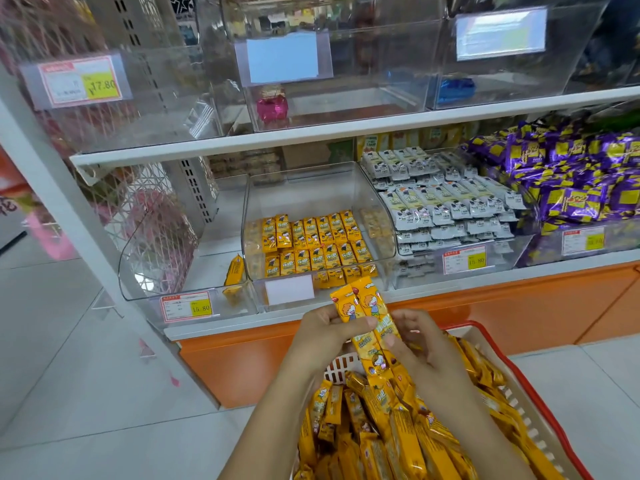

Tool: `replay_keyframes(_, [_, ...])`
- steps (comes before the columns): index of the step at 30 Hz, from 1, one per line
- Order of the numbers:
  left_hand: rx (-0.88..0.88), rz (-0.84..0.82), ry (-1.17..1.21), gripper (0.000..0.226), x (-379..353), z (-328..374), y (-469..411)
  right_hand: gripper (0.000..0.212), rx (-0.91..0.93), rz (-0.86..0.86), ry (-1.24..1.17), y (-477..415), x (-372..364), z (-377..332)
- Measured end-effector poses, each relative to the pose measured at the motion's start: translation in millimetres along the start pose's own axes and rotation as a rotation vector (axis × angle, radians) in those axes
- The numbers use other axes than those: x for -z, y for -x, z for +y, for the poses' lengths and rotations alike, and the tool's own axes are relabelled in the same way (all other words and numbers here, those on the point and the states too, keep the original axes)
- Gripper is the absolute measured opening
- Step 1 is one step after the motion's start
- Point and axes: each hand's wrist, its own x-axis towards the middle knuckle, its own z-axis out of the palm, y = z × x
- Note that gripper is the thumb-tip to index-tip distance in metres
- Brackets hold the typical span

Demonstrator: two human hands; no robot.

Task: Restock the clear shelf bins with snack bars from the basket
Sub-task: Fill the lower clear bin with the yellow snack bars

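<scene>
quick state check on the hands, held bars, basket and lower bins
left hand, holding the yellow bars
right hand, pinching the same bars
yellow bars, side by side, above the basket
basket, heaped with more bars
middle bin, partly filled
left bin, one loose bar leaning inside
grey bin, full
purple bin, heaped

- top-left price tag (81, 83), on the front of the top-left bin (166, 98): "¥17.80" on the yellow patch; the small print is too blurred to read.
- bottom-left price tag (187, 306), on the bottom-left bin (156, 271): "15.80" on yellow.
- grey-bar price tag (464, 259), on the grey-bar bin (408, 275): "15.80" on yellow.
- purple-packet price tag (583, 240), on the purple-packet bin (540, 244): figures illegible.
- snack bars (363, 306): yellow wrappers carry printed characters, which cannot be read.
- upper-right label card (500, 34): lines of print, all blurred.
</scene>
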Motion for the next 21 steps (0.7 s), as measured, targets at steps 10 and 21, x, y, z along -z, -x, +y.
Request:
replay_keyframes(10, [-0.045, 0.107, 0.074, 0.024, -9.7, 28.8, -5.5, 0.076, 0.238, 0.194, 0.500, -18.4, -21.0, -26.8])
replay_keyframes(21, [-0.358, 0.695, -0.593, 0.044, 94.0, 98.5, -37.3, 0.039, 0.154, 0.053, 0.557, -134.4, -6.2, -88.6])
